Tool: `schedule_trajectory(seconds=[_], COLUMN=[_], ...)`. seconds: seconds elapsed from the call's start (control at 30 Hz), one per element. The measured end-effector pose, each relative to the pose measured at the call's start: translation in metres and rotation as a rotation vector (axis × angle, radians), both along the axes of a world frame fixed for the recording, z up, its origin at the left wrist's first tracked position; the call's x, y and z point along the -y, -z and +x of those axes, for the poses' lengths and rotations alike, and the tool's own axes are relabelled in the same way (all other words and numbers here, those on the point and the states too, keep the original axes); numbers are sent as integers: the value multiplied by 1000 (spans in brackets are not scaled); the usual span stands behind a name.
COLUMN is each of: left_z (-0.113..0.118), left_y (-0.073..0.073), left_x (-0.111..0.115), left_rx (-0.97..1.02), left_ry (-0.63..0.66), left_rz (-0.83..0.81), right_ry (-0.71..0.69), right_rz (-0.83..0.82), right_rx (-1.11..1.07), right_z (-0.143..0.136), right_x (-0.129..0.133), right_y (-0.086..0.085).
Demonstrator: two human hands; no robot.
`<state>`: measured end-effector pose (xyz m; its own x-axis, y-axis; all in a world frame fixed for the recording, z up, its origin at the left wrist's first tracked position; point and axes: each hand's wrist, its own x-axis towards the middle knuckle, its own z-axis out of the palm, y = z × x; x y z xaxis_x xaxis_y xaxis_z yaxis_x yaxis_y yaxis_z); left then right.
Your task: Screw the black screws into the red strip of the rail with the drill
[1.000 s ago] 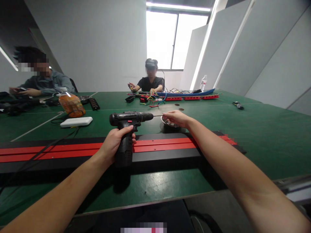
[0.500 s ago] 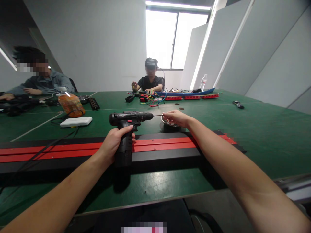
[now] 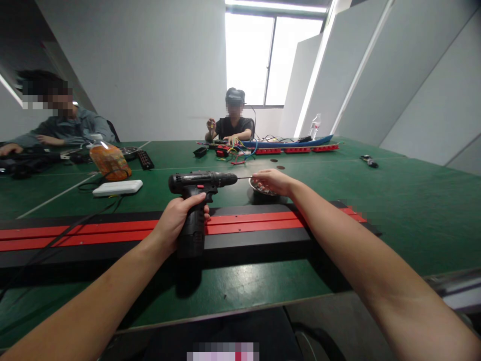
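Note:
My left hand (image 3: pixel 187 210) is wrapped round the grip of a black cordless drill (image 3: pixel 193 193), which points to the right. A long thin bit (image 3: pixel 244 178) sticks out of its chuck. At the bit's tip, the fingers of my right hand (image 3: pixel 273 181) are pinched together; whatever small thing they may hold is hidden. Just beneath that hand stands a round metal bowl (image 3: pixel 259 190) with small pieces in it. A long black bar with red strips (image 3: pixel 259 222) lies across the table below the drill and under my right forearm.
On the green table (image 3: pixel 376 195), a white power bank-like box (image 3: pixel 117 188) and a bottle of orange drink (image 3: pixel 109 160) stand left. A dark cable (image 3: pixel 63 238) crosses the bar. Two people sit beyond, near wires (image 3: pixel 244 150), red sockets (image 3: pixel 296 150) and a clear bottle (image 3: pixel 315 126).
My hands and the drill stay almost still. Across the table, the seated person's raised hand has shifted slightly up and to the right.

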<state>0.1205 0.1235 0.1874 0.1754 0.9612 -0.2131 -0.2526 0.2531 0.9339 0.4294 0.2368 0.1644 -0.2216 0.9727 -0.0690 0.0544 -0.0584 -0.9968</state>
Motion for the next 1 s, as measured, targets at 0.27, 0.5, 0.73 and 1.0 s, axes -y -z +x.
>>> schedule_trajectory(seconds=[0.27, 0.5, 0.73, 1.0], left_z=[-1, -2, -2, -2], left_y=[1, 2, 1, 0], left_x=[0, 0, 0, 0], left_rx=[-11, -21, -25, -30], left_ry=[11, 6, 7, 7], left_rz=[7, 4, -7, -2], right_ry=[-25, -21, 18, 2], right_rz=[0, -5, -15, -2], right_rx=[10, 14, 29, 11], right_z=[-1, 0, -2, -1], right_x=[2, 2, 3, 0], right_y=[-1, 0, -2, 1])
